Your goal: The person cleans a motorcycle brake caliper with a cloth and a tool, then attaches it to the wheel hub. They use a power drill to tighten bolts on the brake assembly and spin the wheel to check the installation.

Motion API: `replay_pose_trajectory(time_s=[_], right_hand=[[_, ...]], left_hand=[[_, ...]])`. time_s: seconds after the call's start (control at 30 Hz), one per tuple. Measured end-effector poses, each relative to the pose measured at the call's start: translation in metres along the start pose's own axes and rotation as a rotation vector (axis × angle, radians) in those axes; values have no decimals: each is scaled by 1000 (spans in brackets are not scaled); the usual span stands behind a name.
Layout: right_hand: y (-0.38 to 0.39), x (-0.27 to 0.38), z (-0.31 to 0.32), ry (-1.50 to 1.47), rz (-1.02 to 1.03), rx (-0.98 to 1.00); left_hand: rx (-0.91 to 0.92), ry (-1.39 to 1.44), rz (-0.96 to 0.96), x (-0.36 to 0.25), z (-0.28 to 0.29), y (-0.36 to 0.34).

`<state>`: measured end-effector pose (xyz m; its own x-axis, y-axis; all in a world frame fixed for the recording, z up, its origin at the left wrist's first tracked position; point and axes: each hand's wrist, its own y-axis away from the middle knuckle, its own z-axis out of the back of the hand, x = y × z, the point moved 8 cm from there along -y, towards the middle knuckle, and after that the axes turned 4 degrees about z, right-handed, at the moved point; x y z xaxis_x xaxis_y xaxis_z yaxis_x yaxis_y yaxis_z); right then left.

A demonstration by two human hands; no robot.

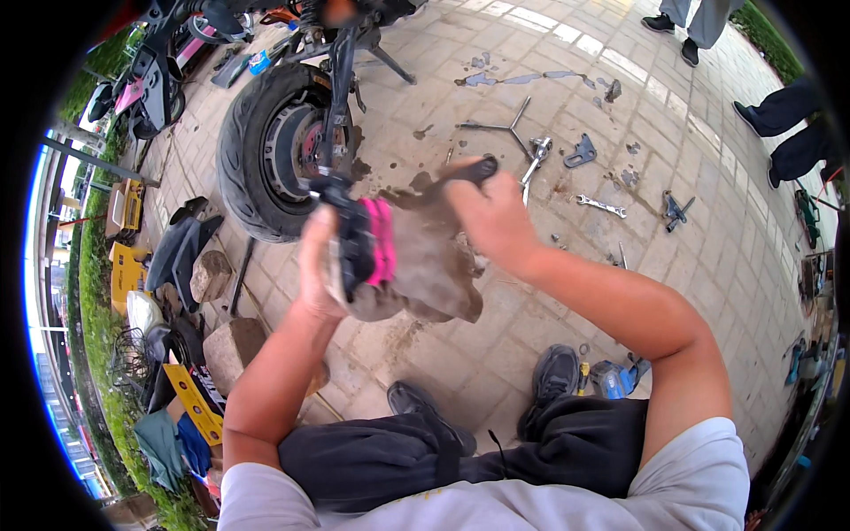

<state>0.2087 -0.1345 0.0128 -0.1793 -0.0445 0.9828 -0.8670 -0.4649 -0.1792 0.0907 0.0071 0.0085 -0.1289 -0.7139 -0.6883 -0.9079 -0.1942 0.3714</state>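
In the head view, both hands meet just in front of the scooter wheel, which stands propped above the paving. The left hand is curled closed around a dirty black part with a pink band, thumb and fingers wrapped about its lower end together with a mud-brown rag that drapes below it. The right hand is closed too, pinching the upper edge of the rag along with a dark handle-like end that pokes out above the knuckles; whether that end belongs to the part or is a separate tool I cannot tell.

The part looks stiff and fairly light, likely greasy, so a full wrap round its body suits it better than a fingertip pinch. The rag is soft and limp and can be gathered anywhere.

To the right of the wheel on the paving lie a three-armed wrench, a ratchet and a spanner. Left of the wheel sit stone blocks and yellow boxes. Beyond the wheel to the far right stand other people's shoes
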Motion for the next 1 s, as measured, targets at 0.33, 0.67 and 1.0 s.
replay_pose_trajectory(time_s=[0.33,0.67,1.0], right_hand=[[15,35,-1,-233,78,47],[15,65,-8,27,365,11],[17,73,-18,38,365,40]], left_hand=[[4,-17,28,-5,-3,-4],[-5,80,59,3,-12,-2],[46,131,85,5,-17,0]])
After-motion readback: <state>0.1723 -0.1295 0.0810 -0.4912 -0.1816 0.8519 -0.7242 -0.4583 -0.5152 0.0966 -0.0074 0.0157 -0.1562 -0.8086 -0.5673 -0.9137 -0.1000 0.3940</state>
